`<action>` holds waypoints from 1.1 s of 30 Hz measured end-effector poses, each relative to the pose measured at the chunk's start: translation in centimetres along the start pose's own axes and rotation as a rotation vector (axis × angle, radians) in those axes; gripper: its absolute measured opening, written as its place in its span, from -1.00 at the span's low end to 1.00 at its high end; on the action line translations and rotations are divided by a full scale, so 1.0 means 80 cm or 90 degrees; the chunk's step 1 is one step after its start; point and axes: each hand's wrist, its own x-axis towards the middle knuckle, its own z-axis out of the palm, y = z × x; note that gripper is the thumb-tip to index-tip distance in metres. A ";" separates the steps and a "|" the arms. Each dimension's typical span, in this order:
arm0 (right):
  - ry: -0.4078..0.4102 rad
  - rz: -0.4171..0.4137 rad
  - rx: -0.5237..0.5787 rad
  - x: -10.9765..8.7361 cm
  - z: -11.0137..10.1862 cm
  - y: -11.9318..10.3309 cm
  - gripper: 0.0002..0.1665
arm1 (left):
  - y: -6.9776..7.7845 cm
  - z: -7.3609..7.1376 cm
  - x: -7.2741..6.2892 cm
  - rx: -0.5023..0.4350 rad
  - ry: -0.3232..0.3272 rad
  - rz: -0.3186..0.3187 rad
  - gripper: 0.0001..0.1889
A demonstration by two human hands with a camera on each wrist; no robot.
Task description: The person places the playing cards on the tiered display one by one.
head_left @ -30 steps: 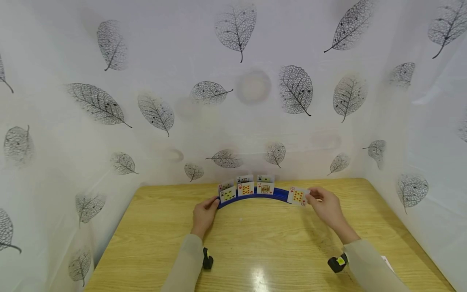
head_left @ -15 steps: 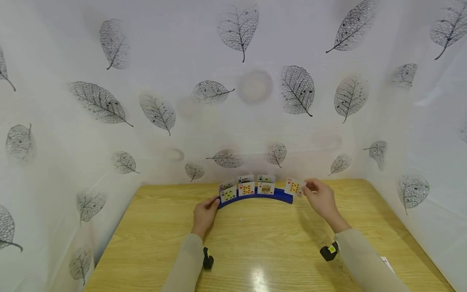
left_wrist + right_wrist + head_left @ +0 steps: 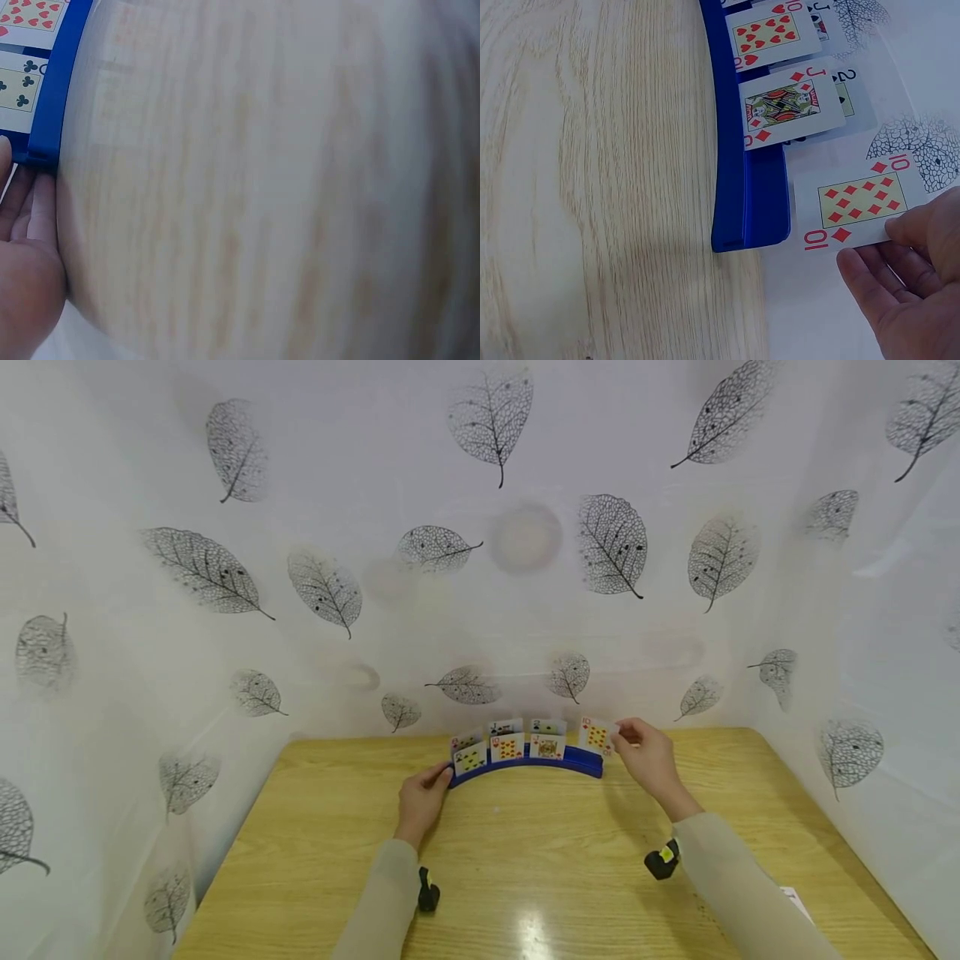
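A curved blue card holder (image 3: pixel 581 762) stands toward the table's far edge with playing cards upright in two rows. Its left end is gripped by my left hand (image 3: pixel 422 800), thumb in front; the left wrist view shows the fingers (image 3: pixel 45 206) at that end. My right hand (image 3: pixel 651 762) pinches the ten of diamonds (image 3: pixel 861 201) by its right side, above and behind the holder's bare right end. In the front row sit a club card (image 3: pixel 470 760), the ten of hearts (image 3: pixel 507 747) and the jack of diamonds (image 3: pixel 784 105). Behind them, a jack (image 3: pixel 822 28) and a two (image 3: pixel 845 97) are partly covered.
The wooden table (image 3: pixel 510 860) ends at a pale leaf-printed curtain (image 3: pixel 375 635) behind and at both sides. A white card-like piece (image 3: pixel 797 902) lies at the right, partly hidden by my right sleeve (image 3: pixel 735 877).
My right hand has carried the ten of diamonds up and to the left, from in front of the holder's right end to above it. My left hand stays at the left end.
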 end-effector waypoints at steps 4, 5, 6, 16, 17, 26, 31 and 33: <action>-0.007 0.012 0.006 0.004 0.005 -0.001 -0.74 | -0.002 0.000 0.001 0.001 0.002 -0.002 -0.67; -0.009 0.015 0.005 0.005 0.006 0.000 -0.74 | -0.002 0.000 0.002 -0.001 0.002 -0.003 -0.67; -0.011 0.015 0.003 0.006 0.007 0.000 -0.74 | -0.002 0.000 0.002 -0.001 0.002 -0.002 -0.67; -0.016 0.024 -0.006 0.009 0.015 0.009 -0.72 | -0.002 -0.001 0.001 0.002 0.003 -0.006 -0.68; -0.016 0.024 -0.007 0.009 0.016 0.010 -0.72 | -0.002 -0.001 0.001 0.002 0.003 -0.006 -0.68; -0.026 0.029 -0.006 0.007 0.019 0.014 -0.76 | -0.001 0.001 0.001 0.007 0.009 -0.008 -0.68; -0.028 0.029 -0.003 0.008 0.020 0.013 -0.75 | -0.001 0.001 0.001 0.006 0.010 -0.008 -0.68; -0.029 0.028 -0.002 0.008 0.020 0.012 -0.75 | 0.000 0.000 0.001 0.005 0.010 -0.007 -0.68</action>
